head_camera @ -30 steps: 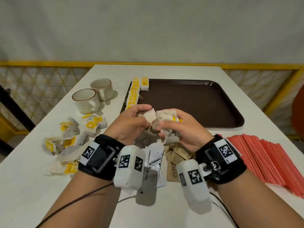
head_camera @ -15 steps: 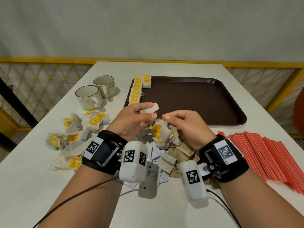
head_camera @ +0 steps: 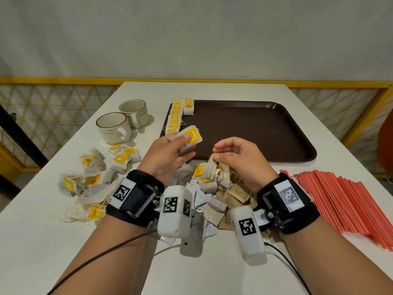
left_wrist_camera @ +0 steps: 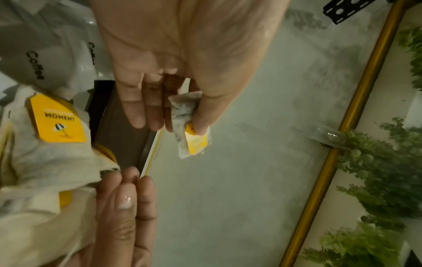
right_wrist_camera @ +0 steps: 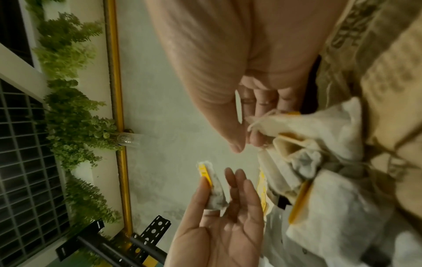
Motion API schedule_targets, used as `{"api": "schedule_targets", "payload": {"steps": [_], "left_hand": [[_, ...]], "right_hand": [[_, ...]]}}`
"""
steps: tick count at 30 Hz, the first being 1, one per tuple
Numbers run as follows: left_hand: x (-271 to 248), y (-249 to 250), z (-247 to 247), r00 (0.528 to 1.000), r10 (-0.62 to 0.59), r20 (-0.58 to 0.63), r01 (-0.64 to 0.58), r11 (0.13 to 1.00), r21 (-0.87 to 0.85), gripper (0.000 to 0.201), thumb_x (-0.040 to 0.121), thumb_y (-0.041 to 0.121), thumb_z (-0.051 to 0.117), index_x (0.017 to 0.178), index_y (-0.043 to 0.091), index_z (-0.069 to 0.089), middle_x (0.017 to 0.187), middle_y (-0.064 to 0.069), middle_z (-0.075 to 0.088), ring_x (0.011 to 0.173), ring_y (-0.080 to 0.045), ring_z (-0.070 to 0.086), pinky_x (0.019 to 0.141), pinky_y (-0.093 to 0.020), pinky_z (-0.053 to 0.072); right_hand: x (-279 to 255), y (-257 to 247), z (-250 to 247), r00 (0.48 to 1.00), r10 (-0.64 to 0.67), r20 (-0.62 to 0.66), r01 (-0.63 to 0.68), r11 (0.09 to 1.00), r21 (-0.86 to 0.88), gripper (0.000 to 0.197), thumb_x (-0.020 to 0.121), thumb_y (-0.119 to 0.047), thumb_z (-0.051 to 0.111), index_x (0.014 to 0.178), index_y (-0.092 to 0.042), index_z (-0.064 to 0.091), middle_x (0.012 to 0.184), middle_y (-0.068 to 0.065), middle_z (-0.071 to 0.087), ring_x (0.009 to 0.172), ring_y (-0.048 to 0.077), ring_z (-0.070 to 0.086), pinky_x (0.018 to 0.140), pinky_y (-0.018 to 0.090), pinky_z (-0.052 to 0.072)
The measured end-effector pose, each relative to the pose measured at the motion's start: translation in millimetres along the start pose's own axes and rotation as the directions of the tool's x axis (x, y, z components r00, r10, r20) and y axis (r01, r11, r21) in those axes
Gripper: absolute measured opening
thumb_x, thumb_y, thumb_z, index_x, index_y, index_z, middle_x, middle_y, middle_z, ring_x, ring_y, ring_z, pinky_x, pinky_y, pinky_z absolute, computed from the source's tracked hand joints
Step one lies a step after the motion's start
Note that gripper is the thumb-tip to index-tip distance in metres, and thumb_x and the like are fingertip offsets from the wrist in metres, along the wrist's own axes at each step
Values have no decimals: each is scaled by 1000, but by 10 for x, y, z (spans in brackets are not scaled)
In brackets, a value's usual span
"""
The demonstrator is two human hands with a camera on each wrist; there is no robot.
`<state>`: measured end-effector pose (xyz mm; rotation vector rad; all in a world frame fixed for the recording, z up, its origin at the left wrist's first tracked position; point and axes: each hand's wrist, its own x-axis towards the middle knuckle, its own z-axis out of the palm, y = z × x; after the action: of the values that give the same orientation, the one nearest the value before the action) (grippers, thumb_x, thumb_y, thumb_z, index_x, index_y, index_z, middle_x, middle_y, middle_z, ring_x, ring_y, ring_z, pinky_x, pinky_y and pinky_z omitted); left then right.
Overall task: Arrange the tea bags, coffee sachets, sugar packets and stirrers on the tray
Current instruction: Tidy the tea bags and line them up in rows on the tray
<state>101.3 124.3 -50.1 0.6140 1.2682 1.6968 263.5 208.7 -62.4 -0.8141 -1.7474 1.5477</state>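
Both hands raised above the desk [head_camera: 212, 90], just short of the tray's [head_camera: 255, 133] near edge, palms turned toward each other.

Left hand [head_camera: 168, 154]: thumb pressed on top of a single tea bag [head_camera: 190, 136], other fingers curled under it. Bag held clear of the pile, tilted, yellow tag facing up. The left wrist view shows the same pinch, thumb on the yellow tag, bag [left_wrist_camera: 190, 126] sticking out past the fingertips.

Right hand [head_camera: 238, 158]: thumb and forefinger closed on the top corner of a clump of tea bags [head_camera: 212, 173]. Clump hangs down from the pinch, its lower end among the heap on the desk; whether it is lifted clear I cannot tell. Other fingers loosely curled. Several off-white bags bunched together, yellow tags showing, strings tangled.

Under the hands: white coffee sachets [head_camera: 200, 201] and brown sugar packets [head_camera: 236, 194] in a mixed heap.

Left of the hands, more loose tea bags [head_camera: 93, 177] scattered on the desk. Beyond them, two cups [head_camera: 112, 127] side by side.

Tray: dark brown, a column of tea bags [head_camera: 175, 118] lined along its left edge, one more [head_camera: 188, 106] beside the column's far end.

Red stirrers [head_camera: 340, 196] lie in a flat spread at the right, off the tray.
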Motion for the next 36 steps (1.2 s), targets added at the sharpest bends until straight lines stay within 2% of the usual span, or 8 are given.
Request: {"api": "schedule_targets", "payload": {"steps": [6,10,13,16,19,23,28,36], "left_hand": [[-4,15,-66,988,150,-31,-139,965,220,9,89,11,61,88,19,65,85,1,65,80,-12,59,72,-24,47],[-1,49,-79,983,183,32,-186,968,166,19,89,7,61,74,20,63,75,4,64,73,-10,57,70,-22,46],[18,47,-98,973,228,42,-232,950,207,12,88,9,62,79,16,66,79,1,66,75,-10,58,69,-18,47],[39,36,-130,972,234,28,-235,952,196,9,87,9,63,81,15,65,76,2,67,70,-8,59,64,-16,45],[45,29,-133,964,265,-2,-259,947,188,7,86,7,64,83,13,64,73,3,68,62,-5,59,57,-14,44],[74,17,-153,949,308,-65,-292,939,182,7,87,5,63,90,10,67,80,1,71,70,-4,63,66,-14,48],[60,11,-128,947,317,-46,-304,935,182,11,83,3,66,84,13,68,82,-3,71,75,-11,64,71,-20,50],[-46,84,-85,970,220,100,-232,964,128,15,82,-7,59,78,7,61,62,1,69,56,-8,63,58,-18,51]], "right_hand": [[147,-67,-141,995,52,86,-16,924,-383,14,85,-17,69,97,-25,70,108,-5,65,106,8,58,96,32,47],[197,-143,-93,975,32,218,79,873,-481,18,89,-18,65,105,-23,71,133,-9,55,123,3,47,107,26,33],[240,-172,-31,971,11,239,118,849,-515,10,88,-19,67,95,-20,74,132,-5,58,118,6,54,105,28,37],[300,-169,6,978,-3,207,131,783,-608,1,82,-16,72,82,-17,72,110,1,68,90,7,62,89,29,49],[327,-176,3,986,-31,166,123,800,-587,18,77,-3,74,81,-19,65,86,0,67,71,12,61,75,31,53],[277,-367,-56,990,-125,70,143,910,-389,29,78,3,71,96,-17,63,91,8,67,77,17,63,80,36,56],[71,-673,-8,954,-140,267,172,979,-104,29,74,6,72,97,-11,65,84,5,68,80,11,66,81,26,56],[78,-519,125,989,-139,50,144,983,-115,36,70,-1,79,99,-18,65,96,6,62,77,22,65,81,35,58]]}}
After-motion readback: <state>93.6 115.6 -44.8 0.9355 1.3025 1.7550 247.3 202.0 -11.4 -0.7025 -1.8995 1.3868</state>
